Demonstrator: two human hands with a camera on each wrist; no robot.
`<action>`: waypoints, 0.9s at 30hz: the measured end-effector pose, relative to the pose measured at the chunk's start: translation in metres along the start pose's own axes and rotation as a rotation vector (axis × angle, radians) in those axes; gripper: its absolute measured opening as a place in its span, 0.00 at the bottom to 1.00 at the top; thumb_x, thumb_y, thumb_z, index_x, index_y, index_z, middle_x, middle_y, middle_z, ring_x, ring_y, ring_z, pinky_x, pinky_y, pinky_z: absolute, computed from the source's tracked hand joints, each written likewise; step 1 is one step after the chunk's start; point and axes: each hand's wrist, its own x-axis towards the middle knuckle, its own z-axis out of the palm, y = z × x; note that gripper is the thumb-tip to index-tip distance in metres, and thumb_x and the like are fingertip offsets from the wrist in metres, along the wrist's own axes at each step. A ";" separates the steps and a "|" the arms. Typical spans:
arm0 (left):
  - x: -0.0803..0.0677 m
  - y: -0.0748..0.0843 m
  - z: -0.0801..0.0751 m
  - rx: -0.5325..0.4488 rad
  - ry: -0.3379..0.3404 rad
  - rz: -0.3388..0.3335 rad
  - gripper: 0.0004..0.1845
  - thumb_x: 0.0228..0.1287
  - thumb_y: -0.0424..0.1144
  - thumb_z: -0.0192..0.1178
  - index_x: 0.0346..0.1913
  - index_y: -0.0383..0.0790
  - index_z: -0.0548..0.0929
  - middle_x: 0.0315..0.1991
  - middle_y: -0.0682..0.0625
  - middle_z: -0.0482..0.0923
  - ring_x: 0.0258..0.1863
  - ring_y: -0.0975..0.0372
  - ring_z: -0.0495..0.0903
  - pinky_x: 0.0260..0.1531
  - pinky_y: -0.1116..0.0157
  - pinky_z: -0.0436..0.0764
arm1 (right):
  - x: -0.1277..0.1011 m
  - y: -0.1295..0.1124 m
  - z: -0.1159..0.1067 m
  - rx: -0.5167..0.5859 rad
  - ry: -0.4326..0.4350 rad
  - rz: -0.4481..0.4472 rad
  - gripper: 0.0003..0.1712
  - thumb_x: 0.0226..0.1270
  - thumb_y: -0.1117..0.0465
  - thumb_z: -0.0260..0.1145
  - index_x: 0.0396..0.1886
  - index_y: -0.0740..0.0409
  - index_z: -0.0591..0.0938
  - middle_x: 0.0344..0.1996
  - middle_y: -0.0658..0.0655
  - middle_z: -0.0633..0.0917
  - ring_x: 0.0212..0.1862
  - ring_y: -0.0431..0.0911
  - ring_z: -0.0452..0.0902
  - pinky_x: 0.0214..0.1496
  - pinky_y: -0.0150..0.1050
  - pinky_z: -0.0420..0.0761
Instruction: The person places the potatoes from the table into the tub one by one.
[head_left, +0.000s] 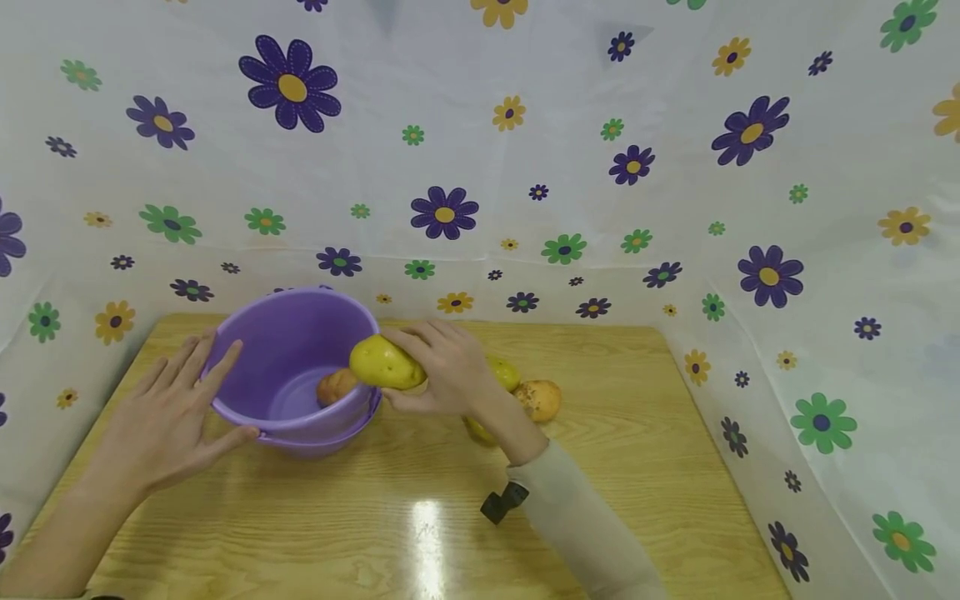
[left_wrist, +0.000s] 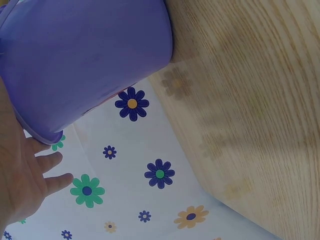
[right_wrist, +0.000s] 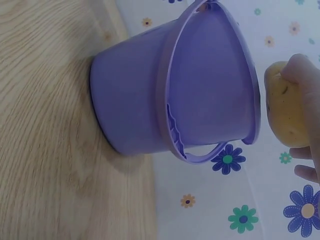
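A purple plastic bucket [head_left: 288, 350] stands on the wooden table [head_left: 637, 433], with a brownish potato [head_left: 335, 387] lying inside it. My right hand [head_left: 442, 367] grips a yellow potato [head_left: 385, 363] at the bucket's right rim, just above the opening. In the right wrist view the yellow potato [right_wrist: 286, 110] shows at the right, beside the bucket [right_wrist: 165, 90]. My left hand [head_left: 176, 408] rests flat against the bucket's left wall with fingers straight. The left wrist view shows the left hand [left_wrist: 25, 175] beside the bucket's wall [left_wrist: 85, 55].
More potatoes lie behind my right wrist: an orange-brown one [head_left: 542, 399] and yellow ones [head_left: 506, 372] partly hidden. A small black object [head_left: 502, 502] sits by my right sleeve. Flower-print sheets [head_left: 525, 167] wall in the table at the back and both sides.
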 end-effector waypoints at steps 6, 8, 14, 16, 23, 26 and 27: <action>0.000 0.000 0.001 0.003 0.004 0.006 0.60 0.61 0.74 0.63 0.87 0.46 0.51 0.88 0.38 0.41 0.86 0.40 0.50 0.87 0.40 0.45 | 0.010 -0.002 0.002 0.010 -0.015 -0.019 0.45 0.50 0.33 0.77 0.65 0.52 0.84 0.53 0.51 0.91 0.50 0.44 0.87 0.51 0.33 0.87; 0.000 0.000 0.001 0.002 0.002 0.005 0.60 0.61 0.74 0.63 0.87 0.46 0.51 0.88 0.38 0.41 0.86 0.39 0.50 0.86 0.38 0.47 | 0.015 -0.004 0.002 0.003 -0.029 -0.024 0.45 0.50 0.32 0.77 0.65 0.51 0.84 0.53 0.51 0.91 0.51 0.44 0.87 0.52 0.33 0.87; 0.000 0.000 0.001 -0.003 0.003 0.005 0.60 0.61 0.73 0.63 0.87 0.46 0.50 0.88 0.39 0.40 0.86 0.39 0.49 0.87 0.41 0.43 | 0.028 -0.009 0.006 -0.013 -0.084 -0.047 0.47 0.51 0.30 0.75 0.67 0.49 0.83 0.52 0.50 0.90 0.55 0.45 0.87 0.60 0.36 0.85; -0.001 0.000 0.001 -0.004 0.006 0.005 0.60 0.61 0.73 0.63 0.87 0.46 0.50 0.88 0.39 0.40 0.86 0.40 0.48 0.88 0.43 0.41 | 0.032 -0.011 0.009 -0.018 -0.112 -0.051 0.47 0.53 0.29 0.74 0.68 0.49 0.82 0.53 0.50 0.90 0.56 0.46 0.87 0.62 0.36 0.85; -0.001 -0.001 0.002 -0.005 0.006 0.000 0.60 0.61 0.73 0.63 0.87 0.46 0.50 0.88 0.39 0.40 0.86 0.40 0.48 0.87 0.41 0.43 | 0.044 -0.017 0.012 -0.042 -0.220 -0.049 0.47 0.57 0.29 0.70 0.73 0.46 0.79 0.56 0.48 0.88 0.59 0.45 0.85 0.65 0.37 0.84; -0.001 0.000 0.002 -0.003 0.002 0.000 0.60 0.61 0.74 0.62 0.87 0.47 0.49 0.88 0.39 0.39 0.86 0.40 0.49 0.88 0.42 0.42 | 0.049 -0.020 0.014 -0.055 -0.245 -0.062 0.47 0.58 0.27 0.69 0.73 0.44 0.78 0.56 0.47 0.88 0.59 0.44 0.85 0.66 0.36 0.84; -0.001 0.000 0.001 -0.002 0.001 0.001 0.60 0.61 0.74 0.62 0.87 0.47 0.49 0.88 0.39 0.39 0.86 0.40 0.49 0.88 0.42 0.42 | 0.051 -0.021 0.015 -0.056 -0.248 -0.067 0.47 0.58 0.26 0.69 0.73 0.44 0.79 0.55 0.47 0.88 0.58 0.43 0.85 0.65 0.36 0.84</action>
